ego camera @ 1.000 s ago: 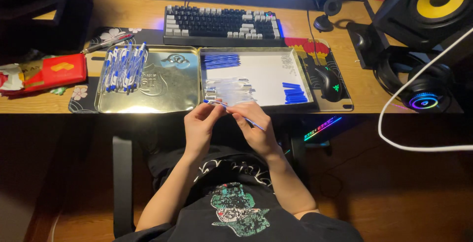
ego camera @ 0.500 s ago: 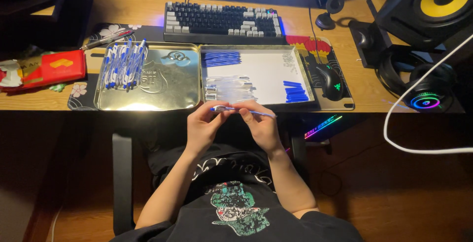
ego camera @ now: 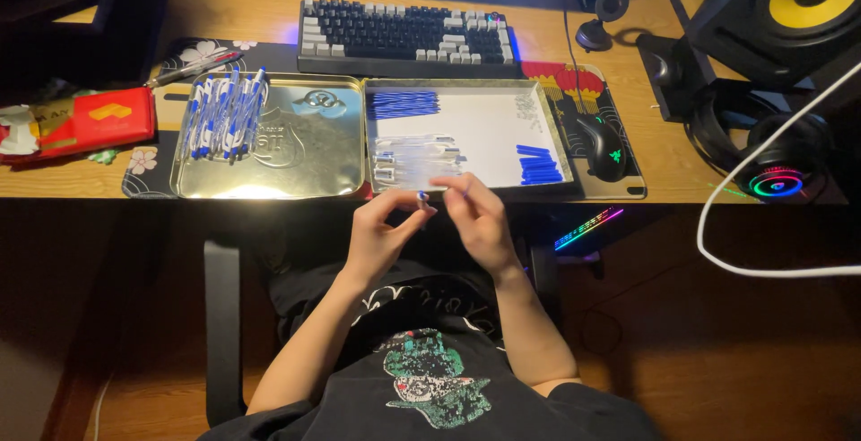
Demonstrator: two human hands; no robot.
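1. The left hand (ego camera: 381, 230) is curling its fingers loosely around a pen (ego camera: 421, 199), pinching the small blue-tipped piece between thumb and fingertips just below the desk edge.
2. The right hand (ego camera: 480, 217) is sitting just beside the left, fingers bent and partly closed; it is touching the pen's other end, though what else it grips is too small to tell.
3. The pen is resting between the two hands, above the person's lap and in front of the desk (ego camera: 108, 181).
4. Right beyond the hands, a tray (ego camera: 489, 127) is holding clear barrels, with blue parts lying at its far side and to the right.
5. Farther to the left of the hands, a second tray (ego camera: 305, 149) is carrying a pile of finished pens (ego camera: 224, 113).
6. A mouse (ego camera: 605, 147) is lying to the right of the right hand, and a keyboard (ego camera: 404, 37) is sitting well beyond both trays.
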